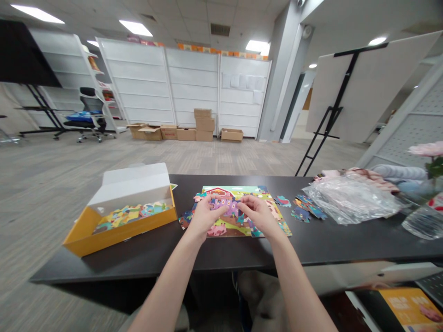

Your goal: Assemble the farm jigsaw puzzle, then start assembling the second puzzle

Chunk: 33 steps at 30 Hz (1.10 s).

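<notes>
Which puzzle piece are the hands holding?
The purple piece, pinched between the left hand and the right hand; the pieces in the yellow box and on the black table lie loose.

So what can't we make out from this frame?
All head view:
- Whether the left hand and right hand pinch or merely touch the purple puzzle section: fingers cover its edges.
- Puzzle picture, parts of it: hidden by both hands.
- Lower pieces in the yellow box: hidden by its front wall.
- Writing on the wall papers: too small.
- Rest of the orange printed item: cut off by the bottom edge.
</notes>
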Available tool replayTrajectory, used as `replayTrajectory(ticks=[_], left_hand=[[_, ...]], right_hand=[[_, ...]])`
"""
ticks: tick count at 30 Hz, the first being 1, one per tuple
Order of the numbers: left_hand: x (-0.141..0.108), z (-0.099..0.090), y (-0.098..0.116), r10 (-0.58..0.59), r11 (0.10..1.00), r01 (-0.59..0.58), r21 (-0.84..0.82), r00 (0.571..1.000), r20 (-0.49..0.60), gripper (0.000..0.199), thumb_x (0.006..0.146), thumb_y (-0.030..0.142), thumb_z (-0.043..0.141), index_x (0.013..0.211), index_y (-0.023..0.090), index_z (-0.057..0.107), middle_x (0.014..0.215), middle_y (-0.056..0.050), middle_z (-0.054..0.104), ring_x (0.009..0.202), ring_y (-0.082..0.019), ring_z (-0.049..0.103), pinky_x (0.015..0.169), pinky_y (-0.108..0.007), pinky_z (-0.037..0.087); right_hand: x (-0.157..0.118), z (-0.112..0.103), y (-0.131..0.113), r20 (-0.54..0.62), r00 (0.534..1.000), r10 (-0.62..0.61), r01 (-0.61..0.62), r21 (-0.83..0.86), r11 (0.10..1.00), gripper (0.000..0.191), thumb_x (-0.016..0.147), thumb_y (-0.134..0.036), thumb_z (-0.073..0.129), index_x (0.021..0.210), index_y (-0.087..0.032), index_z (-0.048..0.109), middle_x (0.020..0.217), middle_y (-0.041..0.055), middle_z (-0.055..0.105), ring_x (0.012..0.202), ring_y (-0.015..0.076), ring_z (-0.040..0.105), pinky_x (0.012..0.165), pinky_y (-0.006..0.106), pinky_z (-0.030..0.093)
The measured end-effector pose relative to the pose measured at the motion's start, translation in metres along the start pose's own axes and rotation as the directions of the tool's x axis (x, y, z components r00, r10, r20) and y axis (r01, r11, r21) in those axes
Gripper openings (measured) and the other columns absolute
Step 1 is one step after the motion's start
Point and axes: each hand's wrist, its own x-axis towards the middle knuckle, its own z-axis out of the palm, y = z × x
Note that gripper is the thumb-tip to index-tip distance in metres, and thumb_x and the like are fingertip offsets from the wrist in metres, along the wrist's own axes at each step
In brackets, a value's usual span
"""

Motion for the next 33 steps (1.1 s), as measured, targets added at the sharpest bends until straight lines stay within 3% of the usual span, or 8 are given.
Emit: replayTrajectory(ticks=[5, 10, 15, 18, 21, 25, 28, 33], left_hand=[[-0.001, 0.005, -0.001, 0.017, 1.0, -0.017, -0.003, 1.0, 0.017, 0.047, 0.059, 0.033, 0.089, 0.094, 0.016, 0.062, 0.077, -0.003, 0.073, 0.063, -0.016, 0.069, 0.057, -0.024, 0.054], [0.003, 0.013, -0.011, 0.017, 0.999, -0.018, 0.034, 0.999, 0.04, 0.05, 0.062, 0.037, 0.088, 0.098, 0.016, 0.061, 0.061, 0.002, 0.066, 0.052, -0.012, 0.062, 0.05, -0.02, 0.048], [0.006, 0.025, -0.014, -0.044, 0.995, 0.053, -0.082, 0.993, 0.107, 0.056, 0.06, 0.039, 0.09, 0.1, 0.016, 0.059, 0.062, 0.002, 0.067, 0.051, -0.01, 0.061, 0.052, -0.02, 0.049], [0.007, 0.029, -0.013, -0.006, 0.997, 0.013, -0.071, 0.994, 0.106, 0.054, 0.062, 0.039, 0.089, 0.099, 0.016, 0.058, 0.065, 0.001, 0.068, 0.05, -0.01, 0.06, 0.051, -0.019, 0.047], [0.006, 0.029, -0.013, 0.046, 0.999, -0.046, 0.007, 0.996, 0.076, 0.047, 0.066, 0.038, 0.086, 0.098, 0.016, 0.059, 0.068, 0.001, 0.067, 0.053, -0.01, 0.061, 0.05, -0.018, 0.045], [0.004, 0.025, -0.011, 0.057, 0.996, -0.062, 0.064, 0.995, 0.076, 0.042, 0.068, 0.035, 0.084, 0.098, 0.018, 0.06, 0.069, 0.0, 0.068, 0.061, -0.013, 0.066, 0.053, -0.019, 0.046], [0.003, 0.019, -0.007, 0.059, 0.997, -0.062, 0.038, 0.995, 0.075, 0.042, 0.067, 0.033, 0.084, 0.097, 0.018, 0.06, 0.073, -0.001, 0.069, 0.065, -0.014, 0.067, 0.058, -0.021, 0.049], [0.003, 0.01, -0.001, 0.083, 0.996, -0.086, 0.035, 0.995, 0.059, 0.043, 0.066, 0.036, 0.086, 0.095, 0.018, 0.061, 0.074, -0.001, 0.07, 0.063, -0.013, 0.065, 0.057, -0.021, 0.047]], right_hand=[[-0.002, -0.003, 0.003, -0.037, 0.999, 0.029, -0.029, 0.012, 1.0, 0.036, 0.074, -0.052, 0.075, 0.083, -0.019, 0.063, 0.069, -0.0011, 0.064, 0.06, 0.0126, 0.056, 0.054, 0.024, 0.044], [0.001, -0.019, 0.008, -0.117, 0.993, 0.006, -0.013, -0.062, 0.998, 0.036, 0.073, -0.052, 0.074, 0.084, -0.019, 0.065, 0.071, 0.0014, 0.068, 0.062, 0.0149, 0.06, 0.056, 0.026, 0.046], [0.0, -0.046, 0.009, -0.211, 0.973, -0.097, 0.049, -0.221, 0.974, 0.03, 0.078, -0.047, 0.07, 0.086, -0.018, 0.068, 0.078, 0.0052, 0.071, 0.069, 0.0183, 0.064, 0.061, 0.03, 0.05], [0.006, -0.073, 0.008, -0.309, 0.944, -0.115, 0.017, -0.301, 0.953, 0.033, 0.078, -0.049, 0.067, 0.09, -0.018, 0.068, 0.079, 0.0064, 0.073, 0.069, 0.0197, 0.066, 0.062, 0.031, 0.051], [0.023, -0.106, 0.009, -0.41, 0.903, -0.131, -0.08, -0.46, 0.884, 0.033, 0.077, -0.043, 0.066, 0.096, -0.017, 0.069, 0.076, 0.0071, 0.075, 0.067, 0.02, 0.066, 0.062, 0.03, 0.048], [0.052, -0.138, 0.021, -0.4, 0.916, -0.011, -0.264, -0.626, 0.733, 0.025, 0.075, -0.034, 0.065, 0.093, -0.018, 0.073, 0.071, 0.0062, 0.075, 0.059, 0.0186, 0.065, 0.057, 0.028, 0.045], [0.064, -0.146, 0.037, -0.404, 0.914, 0.039, -0.321, -0.662, 0.677, 0.024, 0.077, -0.031, 0.063, 0.093, -0.017, 0.074, 0.072, 0.0064, 0.075, 0.058, 0.0177, 0.065, 0.058, 0.027, 0.045], [0.066, -0.141, 0.054, -0.373, 0.928, -0.006, -0.297, -0.749, 0.592, 0.019, 0.078, -0.029, 0.064, 0.09, -0.018, 0.075, 0.071, 0.0055, 0.075, 0.066, 0.0189, 0.069, 0.064, 0.027, 0.048]])
